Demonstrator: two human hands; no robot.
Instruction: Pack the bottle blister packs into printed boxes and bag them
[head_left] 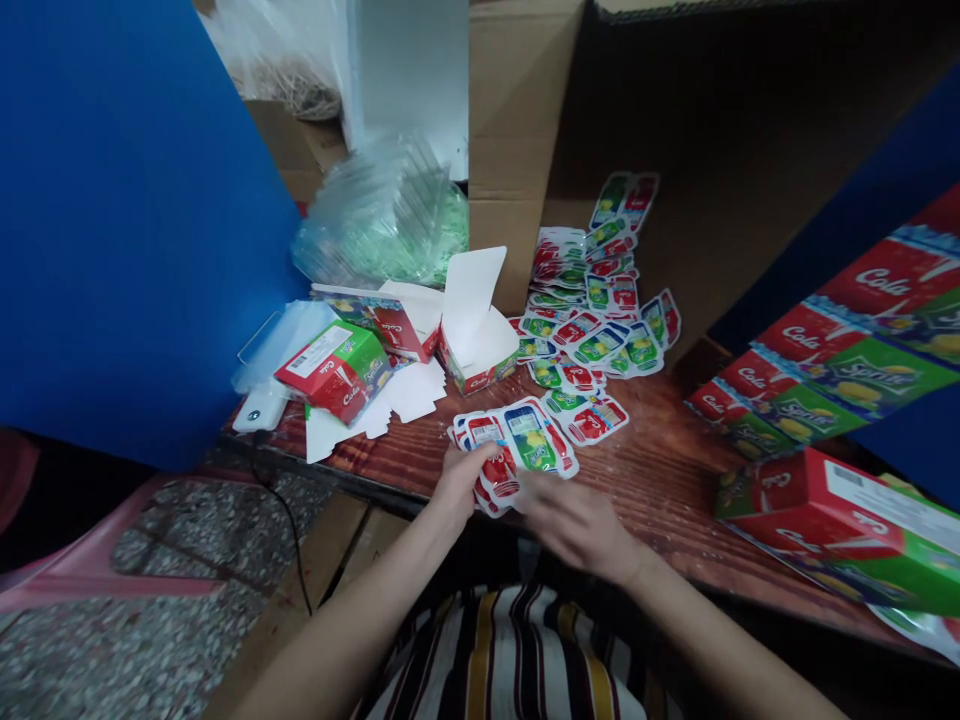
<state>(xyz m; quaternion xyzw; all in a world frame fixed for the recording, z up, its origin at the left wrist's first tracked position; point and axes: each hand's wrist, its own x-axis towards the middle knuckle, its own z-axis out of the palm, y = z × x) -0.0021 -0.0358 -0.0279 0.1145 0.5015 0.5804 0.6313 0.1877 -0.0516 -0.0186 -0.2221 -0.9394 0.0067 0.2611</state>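
While clamping a stack of Cola-and-Sprite packets (536,440) in the left hand (459,480), in front of the open box (489,376), holds the right hand (581,520), too blurred to tell its grip, beside it; faces loose packets (600,343) right of that box.

Striped garment (517,660), patterned in lengthwise bands of white, black and mustard yellow with thin dark red lines; forearms (375,610), left hand (459,480) and right hand (581,522) bare.
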